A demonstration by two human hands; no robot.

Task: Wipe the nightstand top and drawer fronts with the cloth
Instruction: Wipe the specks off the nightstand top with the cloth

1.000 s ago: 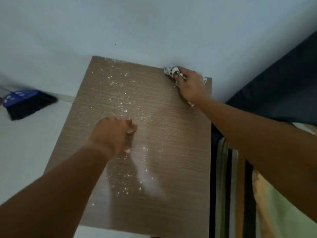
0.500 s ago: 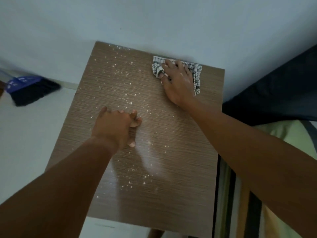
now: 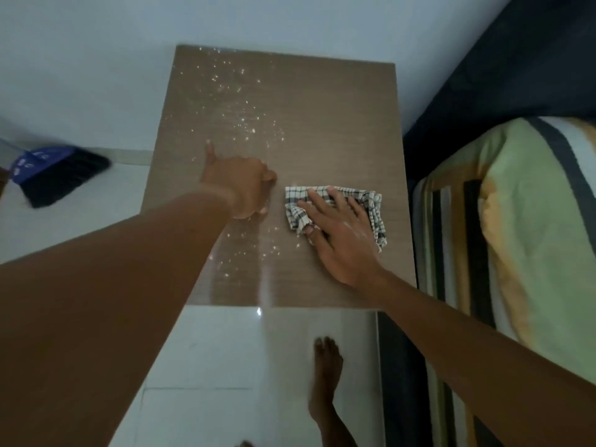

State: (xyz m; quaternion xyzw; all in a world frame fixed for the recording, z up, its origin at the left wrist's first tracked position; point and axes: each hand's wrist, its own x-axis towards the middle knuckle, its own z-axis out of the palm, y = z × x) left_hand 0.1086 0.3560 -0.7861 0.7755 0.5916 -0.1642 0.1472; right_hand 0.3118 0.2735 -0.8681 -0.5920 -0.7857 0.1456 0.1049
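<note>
The brown wood-grain nightstand top (image 3: 338, 117) fills the middle of the view, seen from above. White crumbs are scattered over its left half, from the back edge down to the front. A white cloth with a dark check (image 3: 371, 204) lies flat on the right middle of the top. My right hand (image 3: 342, 233) presses on it with fingers spread. My left hand (image 3: 242, 185) rests on the top just left of the cloth, fingers curled under in a loose fist and thumb stuck out. The drawer fronts are hidden below the top.
A pale wall runs behind the nightstand. A bed with a striped green, yellow and black cover (image 3: 522, 237) stands close on the right. A blue-and-black broom head (image 3: 54, 175) lies on the white tiled floor at the left. My bare foot (image 3: 325, 379) stands in front of the nightstand.
My right hand has dragged the cloth from the back right corner toward me to the right middle of the top. The strip it crossed looks free of crumbs. My left hand stayed about in place.
</note>
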